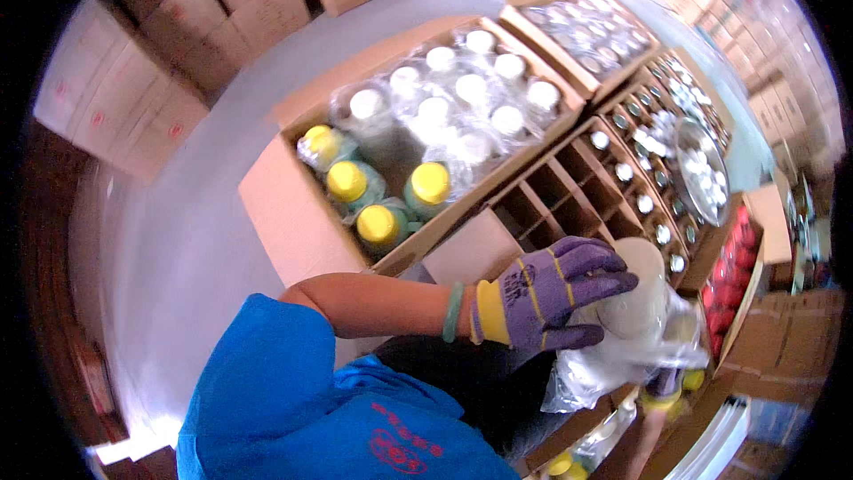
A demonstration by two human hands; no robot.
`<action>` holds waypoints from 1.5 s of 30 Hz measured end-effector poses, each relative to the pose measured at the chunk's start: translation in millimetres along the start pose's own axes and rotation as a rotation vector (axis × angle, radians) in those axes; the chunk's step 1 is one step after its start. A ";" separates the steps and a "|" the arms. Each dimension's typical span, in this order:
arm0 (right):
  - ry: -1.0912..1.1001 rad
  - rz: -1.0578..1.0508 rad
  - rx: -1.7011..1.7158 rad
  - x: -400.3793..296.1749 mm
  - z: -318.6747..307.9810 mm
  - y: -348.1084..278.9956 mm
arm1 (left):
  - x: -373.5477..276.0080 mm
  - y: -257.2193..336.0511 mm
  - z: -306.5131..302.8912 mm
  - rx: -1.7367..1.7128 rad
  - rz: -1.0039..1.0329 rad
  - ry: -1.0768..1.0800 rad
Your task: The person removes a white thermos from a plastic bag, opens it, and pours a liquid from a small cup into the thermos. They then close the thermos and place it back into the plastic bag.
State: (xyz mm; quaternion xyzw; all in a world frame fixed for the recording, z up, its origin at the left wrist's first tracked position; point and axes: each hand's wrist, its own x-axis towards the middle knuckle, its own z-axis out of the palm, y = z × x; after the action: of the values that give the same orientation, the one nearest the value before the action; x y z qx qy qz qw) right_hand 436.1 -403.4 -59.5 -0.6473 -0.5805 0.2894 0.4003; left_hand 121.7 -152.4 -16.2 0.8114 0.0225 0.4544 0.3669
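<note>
My left hand (553,293), in a purple and yellow work glove, lies with spread fingers against a pale, translucent rounded container (636,290) at the lower right. Clear plastic wrap (586,373) hangs around and below the container. My right hand (663,383), gloved too, is beneath the wrap; its fingers are mostly hidden, so its hold cannot be told. Left of them, a large open cardboard box (400,260) holds several plastic-wrapped bottles with white caps (472,89) and several with yellow caps (378,224).
A divided carton (560,163) holds several white-capped bottles. A metal bowl of white caps (700,167) rests on another carton of bottles. Beyond is a box of wrapped items (590,30); at right, a box of red items (730,280). Stacked cartons (180,20) stand upper left.
</note>
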 end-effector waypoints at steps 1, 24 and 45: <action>-0.147 -0.045 -0.191 4.8 -4.8 -7.2 | -7.9 -5.4 -4.1 -0.009 -0.041 0.019; -0.335 0.032 0.153 338.0 474.4 -32.7 | -91.0 -143.6 -270.3 0.632 -0.604 0.367; 0.308 0.300 0.272 134.3 237.3 -76.2 | -317.7 -399.8 -311.7 1.016 -1.509 -0.111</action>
State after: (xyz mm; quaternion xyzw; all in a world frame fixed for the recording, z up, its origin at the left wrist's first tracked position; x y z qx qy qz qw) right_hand 218.6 -227.8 -103.8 -0.7030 -0.3658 0.3190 0.5198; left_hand -180.7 201.0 -392.4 0.6659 0.7273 -0.0107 0.1659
